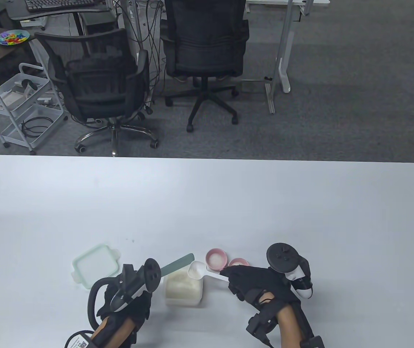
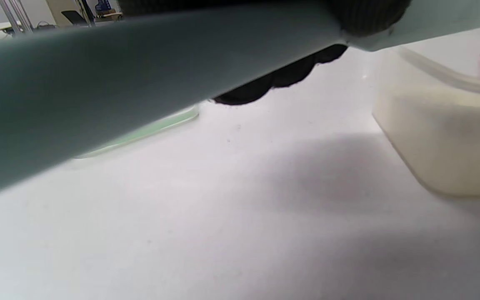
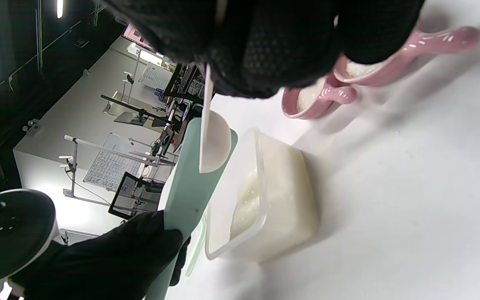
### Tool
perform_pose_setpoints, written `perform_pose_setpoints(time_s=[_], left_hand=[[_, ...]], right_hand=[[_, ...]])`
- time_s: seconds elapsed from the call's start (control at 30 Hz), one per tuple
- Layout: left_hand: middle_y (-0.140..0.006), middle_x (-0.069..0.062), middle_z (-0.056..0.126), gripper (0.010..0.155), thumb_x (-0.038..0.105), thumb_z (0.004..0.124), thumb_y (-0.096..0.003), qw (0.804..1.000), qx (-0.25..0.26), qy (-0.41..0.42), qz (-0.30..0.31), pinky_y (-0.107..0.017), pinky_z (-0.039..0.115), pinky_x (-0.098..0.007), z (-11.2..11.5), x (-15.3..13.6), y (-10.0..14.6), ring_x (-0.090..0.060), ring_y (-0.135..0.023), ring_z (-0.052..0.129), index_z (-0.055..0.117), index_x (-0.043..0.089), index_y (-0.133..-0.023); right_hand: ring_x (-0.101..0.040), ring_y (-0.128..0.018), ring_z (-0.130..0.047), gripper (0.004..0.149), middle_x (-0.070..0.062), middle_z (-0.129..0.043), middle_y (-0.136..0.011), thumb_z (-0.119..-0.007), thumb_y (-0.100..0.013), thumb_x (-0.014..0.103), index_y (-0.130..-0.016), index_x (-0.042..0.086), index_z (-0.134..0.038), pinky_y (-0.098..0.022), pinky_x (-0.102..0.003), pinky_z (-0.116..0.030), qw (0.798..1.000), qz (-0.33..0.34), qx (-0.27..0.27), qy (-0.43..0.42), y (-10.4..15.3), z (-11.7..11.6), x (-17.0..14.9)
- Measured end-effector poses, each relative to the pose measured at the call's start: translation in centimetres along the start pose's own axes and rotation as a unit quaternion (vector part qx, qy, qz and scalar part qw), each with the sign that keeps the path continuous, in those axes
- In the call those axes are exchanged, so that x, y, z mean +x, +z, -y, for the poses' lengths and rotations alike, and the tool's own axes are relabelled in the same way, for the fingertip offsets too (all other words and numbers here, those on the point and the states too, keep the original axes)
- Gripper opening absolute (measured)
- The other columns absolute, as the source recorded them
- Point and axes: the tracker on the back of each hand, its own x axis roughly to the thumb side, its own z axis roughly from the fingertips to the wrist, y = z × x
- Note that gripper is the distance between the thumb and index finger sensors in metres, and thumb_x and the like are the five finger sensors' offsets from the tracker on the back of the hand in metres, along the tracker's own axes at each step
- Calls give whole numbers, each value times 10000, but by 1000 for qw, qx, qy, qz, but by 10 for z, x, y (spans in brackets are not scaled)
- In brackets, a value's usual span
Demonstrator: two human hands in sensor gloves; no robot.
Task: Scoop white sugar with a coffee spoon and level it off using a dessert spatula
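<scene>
We see the clear tub (image 1: 184,288) holding white sugar (image 3: 248,196). Right hand (image 1: 255,282) grips the coffee spoon (image 1: 196,270) over its 1 o'clock corner; left hand (image 1: 127,301) grips the dessert spatula (image 1: 177,262). Two pink bowls (image 1: 216,259) at 2 o'clock hold sugar too.

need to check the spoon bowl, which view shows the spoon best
Right wrist view: the spoon shows side-on, over the spatula, handle in the right hand. The table view shows it small from above; the left wrist view doesn't show it.

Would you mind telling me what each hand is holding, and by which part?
The left hand grips the spatula by its lower handle; the right hand holds the white spoon by its handle end.
</scene>
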Motion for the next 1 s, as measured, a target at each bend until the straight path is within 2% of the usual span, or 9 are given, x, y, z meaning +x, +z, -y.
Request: perform_pose_setpoints(time_s=[0.1, 0.33, 0.67, 1.0], left_hand=[[-855, 51, 948, 480, 510, 732, -506, 999, 19, 25, -12, -575, 856, -398, -5, -9, -3, -182, -664, 1048, 840, 328, -937], [-854, 62, 951, 481, 513, 731, -505, 998, 11, 40, -39, -567, 864, -395, -3, -24, -14, -176, -658, 1057, 840, 330, -936], [-836, 57, 969, 488, 516, 743, -501, 996, 5, 34, -82, -542, 883, -384, 7, -40, -31, -171, -627, 1076, 851, 313, -931], [-805, 49, 993, 484, 542, 770, -499, 995, -25, -9, -101, -517, 904, -369, 23, -37, -42, -157, -595, 1094, 866, 298, -906]], right_hand=[[-251, -461, -897, 493, -117, -926, -682, -742, -546, 265, -976, 24, -758, -614, -592, -656, 1000, 2, 0, -2, 0, 0, 0], [-250, -463, -897, 493, -116, -925, -684, -742, -546, 266, -977, 25, -757, -614, -592, -657, 1000, 1, 1, 1, 0, 0, 0], [-251, -464, -897, 494, -116, -925, -685, -741, -547, 266, -979, 26, -754, -616, -592, -655, 1000, -1, 2, 5, -1, -1, 0], [-252, -465, -896, 496, -117, -924, -686, -740, -549, 268, -981, 24, -751, -615, -593, -654, 1000, -9, 7, 14, -2, -4, 0]])
